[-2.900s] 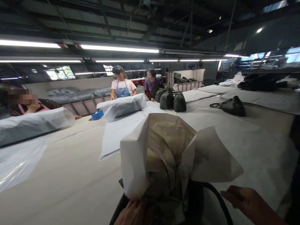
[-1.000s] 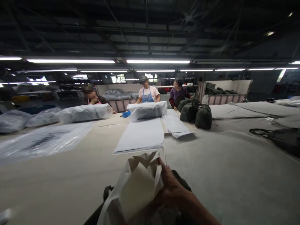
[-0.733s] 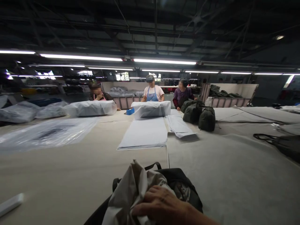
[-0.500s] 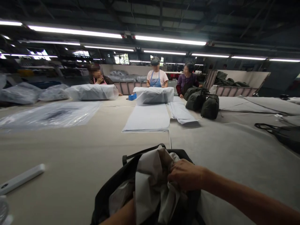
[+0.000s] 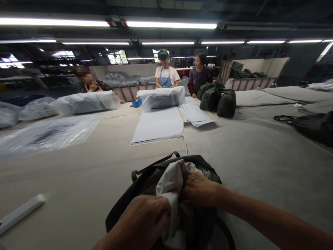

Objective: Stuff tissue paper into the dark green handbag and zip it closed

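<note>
A dark bag (image 5: 120, 204) with a thin strap lies at the near edge of the table, its mouth open toward me. Pale grey lining (image 5: 170, 180) bulges up out of it in folds. My left hand (image 5: 147, 215) is closed over the lining on the near left side, slightly blurred. On the right, my right hand (image 5: 197, 189) reaches into the mouth with its fingers curled into the lining; the fingertips are hidden by the folds.
A white bar-shaped object (image 5: 23, 212) lies at left. Ahead are a clear plastic sheet (image 5: 78, 133), a white paper stack (image 5: 158, 126) and a white-wrapped bundle (image 5: 162, 99). Dark filled bags (image 5: 227, 104) stand beyond, another dark bag (image 5: 316, 126) lies right. Three people are across the table.
My left hand has come up out of the bag and now grips the lining from above. My right hand stays on the lining, slightly deeper in the folds. The view has shifted.
</note>
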The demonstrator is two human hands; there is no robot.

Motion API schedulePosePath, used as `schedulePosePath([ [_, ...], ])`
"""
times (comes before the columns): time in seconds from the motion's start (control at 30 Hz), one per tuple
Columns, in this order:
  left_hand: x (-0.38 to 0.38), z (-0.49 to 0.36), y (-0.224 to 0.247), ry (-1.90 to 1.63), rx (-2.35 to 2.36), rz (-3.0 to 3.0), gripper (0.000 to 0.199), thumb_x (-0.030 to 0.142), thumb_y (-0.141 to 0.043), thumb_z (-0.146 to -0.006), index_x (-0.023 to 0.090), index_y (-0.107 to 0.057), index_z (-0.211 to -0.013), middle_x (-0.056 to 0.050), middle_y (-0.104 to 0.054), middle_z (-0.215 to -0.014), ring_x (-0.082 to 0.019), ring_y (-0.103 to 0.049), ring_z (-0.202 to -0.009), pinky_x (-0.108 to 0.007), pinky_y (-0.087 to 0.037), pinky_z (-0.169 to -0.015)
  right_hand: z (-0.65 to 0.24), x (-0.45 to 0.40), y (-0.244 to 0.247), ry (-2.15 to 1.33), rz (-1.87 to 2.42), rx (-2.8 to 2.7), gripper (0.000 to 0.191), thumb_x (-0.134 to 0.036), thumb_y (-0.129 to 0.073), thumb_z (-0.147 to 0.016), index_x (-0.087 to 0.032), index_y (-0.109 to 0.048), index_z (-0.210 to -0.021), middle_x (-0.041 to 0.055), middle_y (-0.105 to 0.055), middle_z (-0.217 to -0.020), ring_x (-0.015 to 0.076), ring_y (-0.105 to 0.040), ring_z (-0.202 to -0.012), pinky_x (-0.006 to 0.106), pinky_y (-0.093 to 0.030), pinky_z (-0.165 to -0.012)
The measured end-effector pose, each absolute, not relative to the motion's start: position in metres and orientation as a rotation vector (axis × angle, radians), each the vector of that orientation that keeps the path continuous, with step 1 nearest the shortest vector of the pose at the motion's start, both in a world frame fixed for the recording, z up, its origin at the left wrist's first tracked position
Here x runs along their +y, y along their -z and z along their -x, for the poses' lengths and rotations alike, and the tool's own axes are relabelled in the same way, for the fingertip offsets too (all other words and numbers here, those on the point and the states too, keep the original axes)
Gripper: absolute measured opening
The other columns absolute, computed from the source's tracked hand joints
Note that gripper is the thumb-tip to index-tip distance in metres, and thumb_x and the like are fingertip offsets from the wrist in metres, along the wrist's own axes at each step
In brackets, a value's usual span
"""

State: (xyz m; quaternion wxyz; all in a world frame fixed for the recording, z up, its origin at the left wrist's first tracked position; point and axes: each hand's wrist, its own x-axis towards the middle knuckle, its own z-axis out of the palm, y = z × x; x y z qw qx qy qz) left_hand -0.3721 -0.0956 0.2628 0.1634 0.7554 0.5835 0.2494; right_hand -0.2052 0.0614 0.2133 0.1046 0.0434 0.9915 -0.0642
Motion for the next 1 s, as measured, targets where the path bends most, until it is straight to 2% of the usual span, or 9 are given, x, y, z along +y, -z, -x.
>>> schedulePosePath([
  [0.07, -0.097, 0.37, -0.282, -1.026, 1.707, -2.09, 0.019, 0.017, -0.049, -0.097, 0.025, -0.065, -0.091, 0.007, -0.068, -0.072, -0.008, -0.065, -0.062, -0.015, -0.049, -0.06, 0.209, 0.056, -0.21, 0.199, -0.165, 2.94, 0.017, -0.026, -0.065, -0.085, -0.014, -0.076, -0.087, 0.0106, -0.076, -0.083, 0.0256, -0.07, -0.081, 0.036, -0.044, -0.066],
  [0.17, -0.084, 0.358, -0.274, -1.328, 1.645, -2.044, 0.021, 0.021, -0.049, -0.101, 0.029, -0.063, -0.113, 0.003, -0.072, -0.1, -0.01, -0.069, -0.09, -0.016, -0.053, -0.081, 0.211, 0.047, -0.202, 0.254, -0.215, 3.037, 0.019, -0.028, -0.063, -0.088, -0.014, -0.075, -0.092, 0.0117, -0.076, -0.092, 0.027, -0.069, -0.092, 0.038, -0.048, -0.079],
  [0.27, -0.06, 0.346, -0.235, -1.061, 1.556, -2.03, 0.027, 0.028, -0.047, -0.104, 0.031, -0.063, -0.125, 0.0, -0.067, -0.129, -0.015, -0.062, -0.122, -0.025, -0.048, -0.107, 0.196, 0.038, -0.2, 0.434, -0.22, 3.231, 0.031, -0.022, -0.065, -0.083, -0.011, -0.071, -0.112, 0.0148, -0.073, -0.115, 0.0301, -0.062, -0.117, 0.042, -0.046, -0.102],
  [0.4, -0.047, 0.344, -0.189, -0.733, 1.553, -1.981, 0.045, 0.037, -0.027, -0.109, 0.037, -0.039, -0.152, 0.003, -0.044, -0.158, -0.017, -0.039, -0.147, -0.038, -0.031, -0.125, 0.149, 0.028, -0.21, 0.994, -0.122, 3.33, 0.045, -0.017, -0.074, -0.071, -0.011, -0.067, -0.115, 0.0141, -0.068, -0.124, 0.028, -0.055, -0.128, 0.042, -0.028, -0.122],
  [0.47, -0.049, 0.346, -0.179, -0.629, 1.586, -2.064, 0.048, 0.04, -0.029, -0.108, 0.038, -0.031, -0.156, 0.004, -0.033, -0.165, -0.019, -0.03, -0.152, -0.043, -0.026, -0.127, 0.124, 0.029, -0.21, 1.429, -0.227, 3.353, 0.034, -0.015, -0.068, -0.083, -0.016, -0.066, -0.117, 0.0087, -0.068, -0.123, 0.02, -0.057, -0.124, 0.035, -0.034, -0.119],
  [0.53, -0.052, 0.347, -0.175, -0.554, 1.631, -2.189, 0.051, 0.041, -0.034, -0.107, 0.037, -0.027, -0.158, 0.002, -0.027, -0.167, -0.022, -0.025, -0.154, -0.048, -0.023, -0.126, 0.107, 0.036, -0.201, 1.718, -0.59, 3.366, 0.018, -0.018, -0.058, -0.096, -0.02, -0.067, -0.111, 0.0052, -0.07, -0.114, 0.0149, -0.061, -0.112, 0.029, -0.044, -0.106],
  [0.63, -0.054, 0.346, -0.175, -0.479, 1.675, -2.352, 0.055, 0.039, -0.033, -0.107, 0.031, -0.022, -0.161, -0.003, -0.025, -0.168, -0.025, -0.022, -0.155, -0.052, -0.025, -0.124, 0.099, 0.051, -0.178, 1.637, -1.105, 3.356, 0.019, -0.026, -0.05, -0.104, -0.021, -0.068, -0.101, 0.0043, -0.069, -0.102, 0.0156, -0.06, -0.099, 0.029, -0.047, -0.092],
  [0.83, -0.052, 0.349, -0.179, -0.317, 1.677, -2.546, 0.058, 0.037, -0.033, -0.107, 0.023, -0.021, -0.161, -0.007, -0.027, -0.167, -0.024, -0.027, -0.154, -0.047, -0.033, -0.121, 0.113, 0.083, -0.166, 1.177, -0.687, 3.376, 0.031, -0.028, -0.044, -0.104, -0.018, -0.056, -0.077, 0.0051, -0.062, -0.087, 0.018, -0.05, -0.086, 0.033, -0.042, -0.084],
  [1.0, -0.053, 0.351, -0.179, -0.288, 1.669, -2.602, 0.056, 0.039, -0.029, -0.107, 0.02, -0.024, -0.16, -0.005, -0.024, -0.168, -0.021, -0.02, -0.156, -0.041, -0.025, -0.124, 0.121, 0.097, -0.163, 1.473, -0.382, 3.344, 0.028, -0.022, -0.046, -0.093, -0.02, -0.037, -0.066, 0.0002, -0.05, -0.073, 0.0157, -0.044, -0.073, 0.033, -0.036, -0.075],
])
